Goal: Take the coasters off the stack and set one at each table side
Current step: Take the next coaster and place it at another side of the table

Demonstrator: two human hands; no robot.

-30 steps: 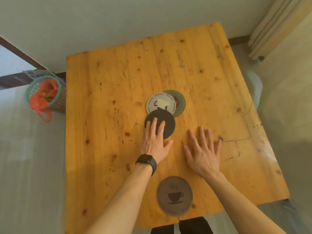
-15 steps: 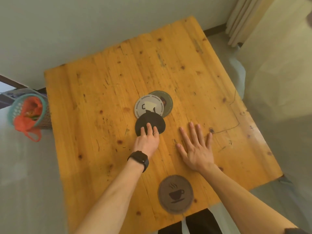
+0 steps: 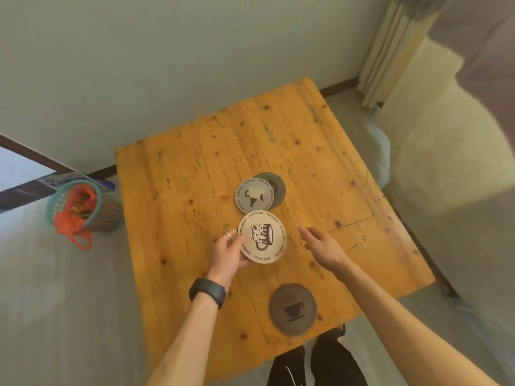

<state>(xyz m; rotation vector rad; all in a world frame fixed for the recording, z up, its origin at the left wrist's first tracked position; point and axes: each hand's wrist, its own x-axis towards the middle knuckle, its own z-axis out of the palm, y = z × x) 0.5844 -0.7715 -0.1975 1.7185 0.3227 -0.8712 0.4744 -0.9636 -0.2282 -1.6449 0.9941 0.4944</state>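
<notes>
My left hand (image 3: 226,253) holds a pale round coaster with a mug print (image 3: 262,237), face up, lifted above the middle of the wooden table (image 3: 178,213). Just beyond it lie two overlapping coasters: a pale one with a jug print (image 3: 253,196) on top of a dark green one (image 3: 278,188). A brown coaster with a steaming cup (image 3: 292,309) lies flat near the table's near edge. My right hand (image 3: 320,246) hovers open to the right of the held coaster, fingers apart, holding nothing.
A teal mesh basket with an orange bag (image 3: 83,210) stands on the floor left of the table. A curtain (image 3: 390,51) hangs at the far right corner. My legs (image 3: 315,360) show below the near edge.
My left hand has picked up the dark-backed coaster and turned it over, showing its pale printed face. My right hand lifted off the table. The view pulled back.
</notes>
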